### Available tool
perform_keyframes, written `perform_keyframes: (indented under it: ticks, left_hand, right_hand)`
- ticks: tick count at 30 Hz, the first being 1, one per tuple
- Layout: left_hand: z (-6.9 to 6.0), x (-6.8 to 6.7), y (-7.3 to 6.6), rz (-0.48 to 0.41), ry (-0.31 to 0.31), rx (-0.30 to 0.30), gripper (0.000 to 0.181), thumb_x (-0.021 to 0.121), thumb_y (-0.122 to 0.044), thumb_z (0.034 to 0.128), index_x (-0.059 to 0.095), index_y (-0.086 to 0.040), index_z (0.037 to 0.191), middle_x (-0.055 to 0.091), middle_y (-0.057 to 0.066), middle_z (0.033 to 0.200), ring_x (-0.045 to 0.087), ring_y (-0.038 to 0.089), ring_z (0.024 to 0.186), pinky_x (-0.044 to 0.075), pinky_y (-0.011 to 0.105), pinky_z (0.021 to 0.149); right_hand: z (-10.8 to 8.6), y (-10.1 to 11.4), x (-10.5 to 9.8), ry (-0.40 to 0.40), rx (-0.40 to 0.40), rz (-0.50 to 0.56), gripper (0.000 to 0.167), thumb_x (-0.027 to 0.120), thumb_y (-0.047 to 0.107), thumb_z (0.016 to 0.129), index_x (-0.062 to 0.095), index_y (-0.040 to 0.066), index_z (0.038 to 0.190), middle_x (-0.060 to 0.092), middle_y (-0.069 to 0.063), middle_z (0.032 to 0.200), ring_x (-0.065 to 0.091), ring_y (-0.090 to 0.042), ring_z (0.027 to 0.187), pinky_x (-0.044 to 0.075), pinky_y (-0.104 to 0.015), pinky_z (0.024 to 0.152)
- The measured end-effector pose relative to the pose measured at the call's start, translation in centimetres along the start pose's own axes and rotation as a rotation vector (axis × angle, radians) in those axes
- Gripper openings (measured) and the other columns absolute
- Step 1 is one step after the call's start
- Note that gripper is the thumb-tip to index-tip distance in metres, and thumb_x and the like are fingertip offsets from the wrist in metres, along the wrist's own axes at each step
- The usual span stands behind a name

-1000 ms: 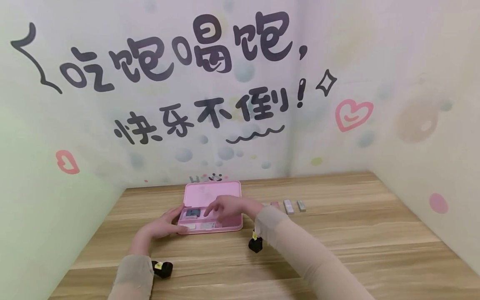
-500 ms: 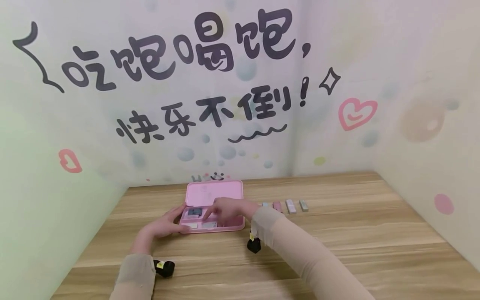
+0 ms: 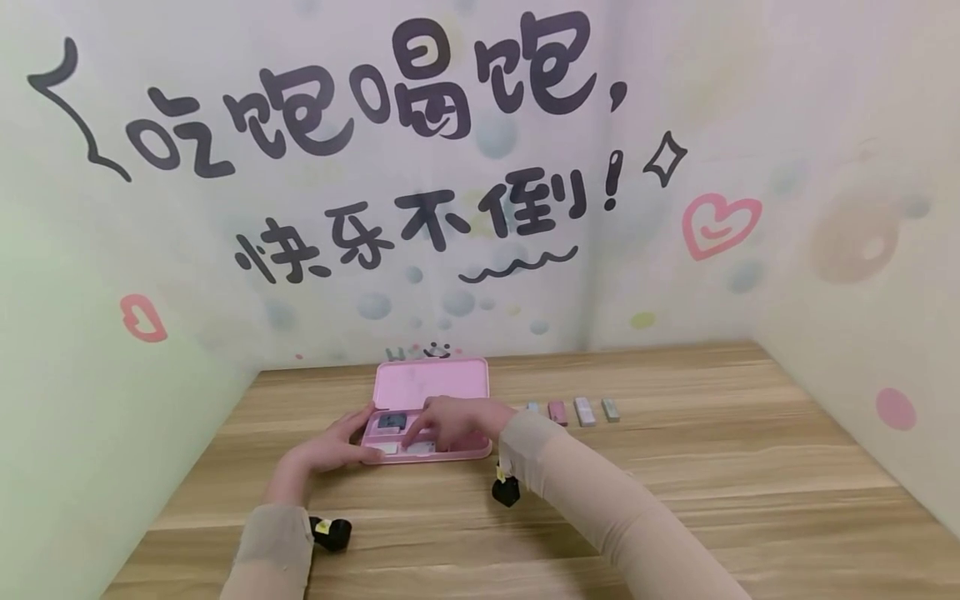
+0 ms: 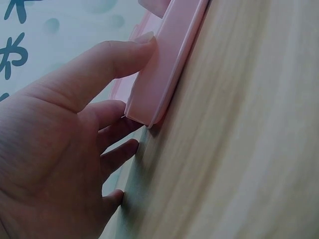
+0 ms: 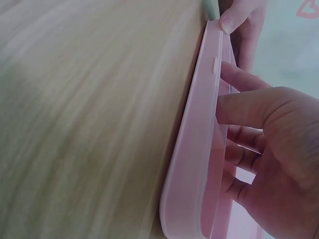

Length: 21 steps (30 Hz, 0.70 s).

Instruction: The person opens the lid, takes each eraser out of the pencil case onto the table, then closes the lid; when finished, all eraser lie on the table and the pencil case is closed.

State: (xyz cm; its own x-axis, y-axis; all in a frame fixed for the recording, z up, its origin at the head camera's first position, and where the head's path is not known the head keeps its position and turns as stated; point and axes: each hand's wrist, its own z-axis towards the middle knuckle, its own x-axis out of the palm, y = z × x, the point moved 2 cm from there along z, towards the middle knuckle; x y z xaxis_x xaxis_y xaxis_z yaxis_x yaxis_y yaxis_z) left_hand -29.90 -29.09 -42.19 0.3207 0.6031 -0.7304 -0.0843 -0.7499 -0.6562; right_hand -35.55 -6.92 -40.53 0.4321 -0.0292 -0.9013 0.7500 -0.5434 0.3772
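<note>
A pink case (image 3: 431,382) lies with its lid raised at the table's back. My left hand (image 3: 327,450) grips its left end; in the left wrist view the thumb of that hand (image 4: 55,134) presses the case's wall (image 4: 159,74), the index finger behind its corner. My right hand (image 3: 453,421) reaches into the case, index finger pointing down. In the right wrist view this hand (image 5: 286,139) has its fingertips behind the front wall (image 5: 192,149), partly hidden; nothing held is visible. A dark block (image 3: 392,422) and a white block (image 3: 387,448) sit in the left compartments.
Right of the case stand small blocks in a row: light blue (image 3: 532,407), partly hidden, dark pink (image 3: 557,412), pale lilac (image 3: 585,412) and grey-green (image 3: 611,410). A printed wall rises behind the wooden table (image 3: 712,467), with side walls left and right.
My right index fingertip has moved slightly left and toward the front of the case. The left hand keeps its grip. The head view has shifted slightly.
</note>
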Motion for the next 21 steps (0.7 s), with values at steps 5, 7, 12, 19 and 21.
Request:
perform_keyframes:
  ticks: [5, 7, 12, 19, 21]
  left_hand:
    - [-0.1, 0.0, 0.0, 0.000, 0.006, 0.010, 0.106, 0.074, -0.048, 0.0794, 0.014, -0.005, 0.155, 0.013, 0.027, 0.156, 0.012, 0.049, 0.140, 0.016, 0.069, 0.105]
    - [-0.1, 0.0, 0.1, 0.004, 0.009, 0.015, 0.106, 0.073, -0.050, 0.0796, 0.013, -0.004, 0.154, 0.013, 0.028, 0.156, 0.012, 0.051, 0.139, 0.016, 0.070, 0.104]
    - [0.2, 0.1, 0.5, -0.006, 0.009, 0.000, 0.109, 0.074, -0.054, 0.0766, 0.014, -0.009, 0.156, 0.013, 0.024, 0.157, 0.011, 0.047, 0.142, 0.014, 0.068, 0.107]
    - [0.3, 0.1, 0.5, -0.006, 0.002, -0.010, 0.107, 0.075, -0.051, 0.0770, 0.016, -0.010, 0.156, 0.014, 0.024, 0.157, 0.012, 0.047, 0.141, 0.015, 0.069, 0.106]
    - [0.2, 0.1, 0.4, -0.003, 0.000, -0.014, 0.105, 0.075, -0.049, 0.0780, 0.016, -0.009, 0.156, 0.014, 0.024, 0.157, 0.012, 0.047, 0.141, 0.016, 0.069, 0.106]
  right_hand:
    - [0.1, 0.0, 0.0, 0.008, 0.012, -0.005, 0.056, 0.070, -0.002, 0.079, 0.069, 0.041, 0.113, 0.049, -0.003, 0.124, 0.045, -0.014, 0.099, 0.041, -0.022, 0.075]
    - [0.2, -0.1, 0.0, 0.010, 0.011, -0.013, 0.054, 0.071, -0.001, 0.079, 0.068, 0.041, 0.112, 0.049, -0.002, 0.119, 0.045, -0.014, 0.096, 0.041, -0.023, 0.074]
    - [0.2, -0.3, -0.4, 0.011, -0.008, -0.028, 0.054, 0.072, 0.000, 0.079, 0.065, 0.041, 0.115, 0.049, 0.000, 0.110, 0.045, -0.014, 0.090, 0.040, -0.022, 0.069]
    - [-0.7, -0.3, -1.6, 0.005, -0.020, 0.119, 0.051, 0.067, -0.003, 0.083, 0.061, 0.030, 0.121, 0.055, -0.001, 0.115, 0.051, -0.013, 0.098, 0.045, -0.022, 0.071]
    - [-1.0, -0.3, -1.9, 0.003, -0.028, 0.150, 0.050, 0.066, -0.004, 0.084, 0.060, 0.027, 0.124, 0.057, 0.000, 0.109, 0.052, -0.013, 0.095, 0.045, -0.021, 0.071]
